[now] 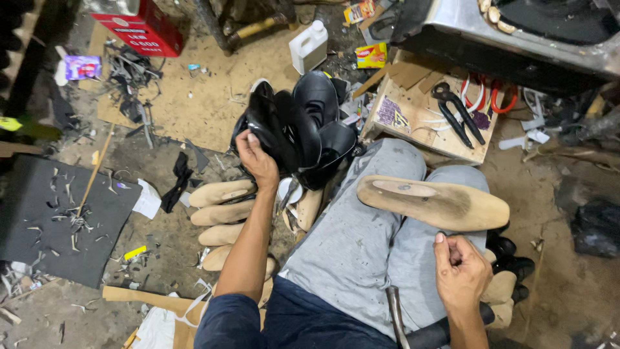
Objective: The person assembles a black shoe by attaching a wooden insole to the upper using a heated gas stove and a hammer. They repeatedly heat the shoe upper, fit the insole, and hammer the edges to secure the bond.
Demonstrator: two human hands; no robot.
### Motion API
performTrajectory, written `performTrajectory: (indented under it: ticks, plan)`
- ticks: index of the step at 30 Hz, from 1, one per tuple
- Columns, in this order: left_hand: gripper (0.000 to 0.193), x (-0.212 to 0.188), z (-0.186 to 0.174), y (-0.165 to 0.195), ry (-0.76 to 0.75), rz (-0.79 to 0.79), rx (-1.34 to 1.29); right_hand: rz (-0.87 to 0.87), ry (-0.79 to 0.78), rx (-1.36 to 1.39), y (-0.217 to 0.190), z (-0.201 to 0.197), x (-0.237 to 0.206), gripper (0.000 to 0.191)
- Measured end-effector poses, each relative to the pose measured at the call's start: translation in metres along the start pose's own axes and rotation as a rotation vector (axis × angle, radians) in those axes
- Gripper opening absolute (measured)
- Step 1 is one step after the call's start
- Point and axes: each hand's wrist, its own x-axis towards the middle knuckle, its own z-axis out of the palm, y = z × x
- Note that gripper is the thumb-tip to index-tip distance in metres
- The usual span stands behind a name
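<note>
He looks to be picking the next upper: his left hand (256,157) grips one of the black shoe uppers (298,129) heaped on the floor before his knees, while the right hand (460,268) rests loosely curled, holding nothing, by the wooden last (431,202) on his lap. Next, I'd judge, the upper must be lifted clear and brought to that last.
</note>
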Motion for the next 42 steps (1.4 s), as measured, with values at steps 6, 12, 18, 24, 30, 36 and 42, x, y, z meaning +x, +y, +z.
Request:
performTrajectory:
  ticks: [6, 12, 18, 24, 30, 36, 42]
  plan:
    - [0.024, 0.018, -0.008, 0.033, -0.104, -0.362, -0.697, 0.084, -0.017, -0.044, 0.007, -0.001, -0.007, 0.026]
    - [0.048, 0.009, -0.028, 0.107, -0.497, -0.313, -0.681, 0.064, -0.031, -0.078, 0.001, -0.005, -0.010, 0.027]
    - [0.051, -0.012, -0.038, 0.144, -0.620, -0.304, -0.649, -0.083, -0.183, 0.223, -0.056, -0.014, -0.014, 0.020]
    - [0.050, -0.024, -0.046, 0.154, -0.655, -0.306, -0.633, -0.685, -0.482, 0.087, -0.134, 0.045, -0.016, 0.018]
    - [0.051, -0.008, -0.038, 0.183, -0.662, -0.315, -0.616, -0.575, -1.015, -0.493, -0.145, 0.165, 0.003, 0.038]
    - [0.053, 0.006, -0.069, 0.247, -0.612, -0.307, -0.657, -0.514, -0.911, -0.399, -0.129, 0.217, 0.008, 0.045]
    - [0.057, -0.008, -0.116, 0.330, -0.676, -0.344, -0.627, -0.626, -0.729, -0.453, -0.137, 0.218, 0.020, 0.049]
